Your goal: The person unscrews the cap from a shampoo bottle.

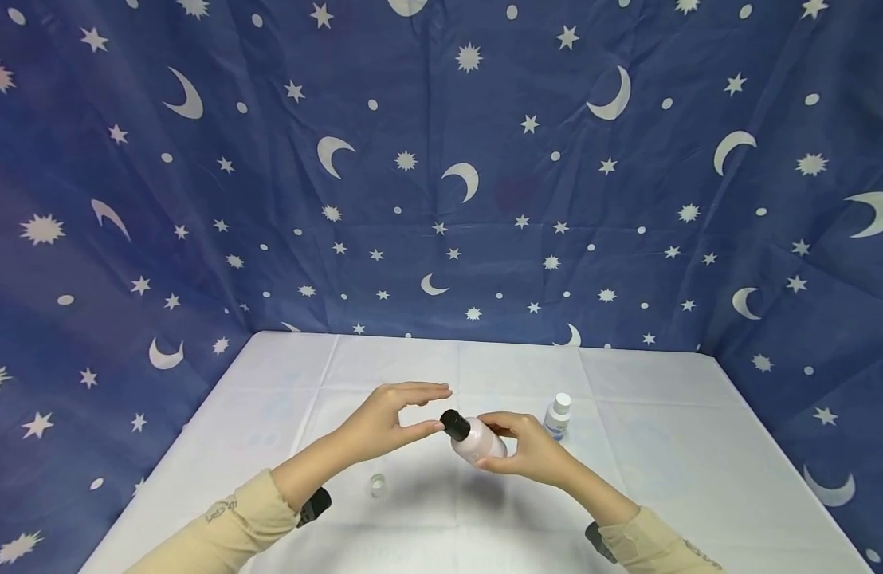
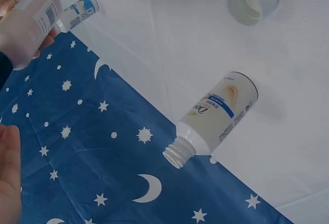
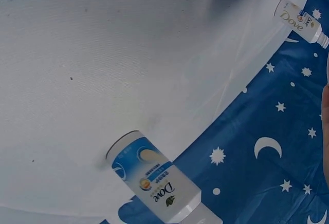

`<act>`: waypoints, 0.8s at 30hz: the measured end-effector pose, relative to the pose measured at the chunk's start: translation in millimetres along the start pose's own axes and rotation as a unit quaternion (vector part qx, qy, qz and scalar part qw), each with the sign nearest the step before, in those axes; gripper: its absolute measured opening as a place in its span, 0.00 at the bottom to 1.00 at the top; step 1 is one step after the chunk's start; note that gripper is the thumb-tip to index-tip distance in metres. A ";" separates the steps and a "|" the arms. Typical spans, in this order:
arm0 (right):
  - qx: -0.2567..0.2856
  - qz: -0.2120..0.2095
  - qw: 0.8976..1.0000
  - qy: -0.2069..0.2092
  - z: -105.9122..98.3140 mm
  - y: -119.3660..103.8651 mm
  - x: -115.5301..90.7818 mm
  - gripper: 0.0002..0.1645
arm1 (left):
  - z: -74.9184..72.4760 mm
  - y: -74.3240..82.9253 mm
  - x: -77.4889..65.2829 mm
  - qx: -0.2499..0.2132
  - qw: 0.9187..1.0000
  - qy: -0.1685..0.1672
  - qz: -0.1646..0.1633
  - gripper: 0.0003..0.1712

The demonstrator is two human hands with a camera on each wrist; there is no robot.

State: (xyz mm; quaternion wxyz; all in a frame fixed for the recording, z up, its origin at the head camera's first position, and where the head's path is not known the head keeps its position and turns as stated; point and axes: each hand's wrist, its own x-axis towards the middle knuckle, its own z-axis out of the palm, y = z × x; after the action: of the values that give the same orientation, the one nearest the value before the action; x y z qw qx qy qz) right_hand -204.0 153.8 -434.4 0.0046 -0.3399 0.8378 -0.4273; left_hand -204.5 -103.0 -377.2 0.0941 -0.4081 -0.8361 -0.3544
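Note:
My right hand [image 1: 531, 450] grips a pale pink bottle [image 1: 479, 446] around its body, held tilted above the table with its black cap [image 1: 454, 424] toward the left. Beside that cap is my left hand [image 1: 384, 418], thumb and fingers stretched out and spread apart. Its thumb tip lies right at the cap, while the fingers reach above it. Just behind the right hand stands a white Dove bottle [image 1: 558, 416] with a blue label [image 3: 149, 165] and a white cap. A capless Dove bottle [image 2: 218, 116] with a threaded neck shows in both wrist views; my left arm hides it in the head view.
A small clear cup [image 1: 378, 485] stands on the white-covered table [image 1: 649, 446], right of my left forearm. Blue cloth [image 1: 384, 199] with moons and stars hangs behind the table and along both sides. Dark wrist devices [image 1: 315, 506] sit at the sleeve cuffs.

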 end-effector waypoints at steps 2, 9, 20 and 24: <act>0.007 -0.003 1.000 0.005 -0.9 1.7 -1.2 0.28 | -0.4 -1.8 1.4 0.003 1.000 -0.010 0.012 0.24; 0.011 -0.003 1.000 0.006 -0.7 5.2 -2.2 0.28 | -5.6 -1.9 14.8 0.018 0.997 -0.075 0.024 0.24; 0.008 -0.004 1.000 0.009 -2.8 5.7 2.0 0.28 | -8.6 1.9 25.5 0.004 0.991 -0.129 0.033 0.20; 0.011 -0.014 1.000 0.010 -3.3 5.0 3.4 0.28 | -7.5 1.3 25.7 0.007 0.992 -0.124 0.034 0.17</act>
State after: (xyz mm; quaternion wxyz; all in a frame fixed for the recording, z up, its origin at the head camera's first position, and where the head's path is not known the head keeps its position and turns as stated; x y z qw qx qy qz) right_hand -210.5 156.2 -435.0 -0.0064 -0.3470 0.8283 -0.4398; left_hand -221.2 -91.6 -359.5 0.0045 -0.4765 -0.8294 -0.2917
